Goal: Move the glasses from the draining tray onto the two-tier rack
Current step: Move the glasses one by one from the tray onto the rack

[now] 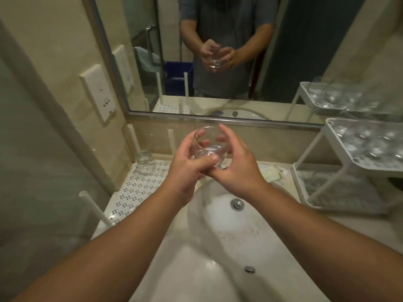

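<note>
At frame centre, above the sink [218, 214], a glass [207, 144] is gripped by the left hand [187, 164] and cupped by the right hand [237, 162], seemingly for handover toward the two-tier rack [340, 149] at right, while another glass [145, 162] is left on the draining tray [139, 188].

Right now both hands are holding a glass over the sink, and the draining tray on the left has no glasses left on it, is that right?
Not quite. The head view shows both hands, left hand and right hand, holding a glass over the sink, but the draining tray on the left still has one glass standing at its far corner.
</note>
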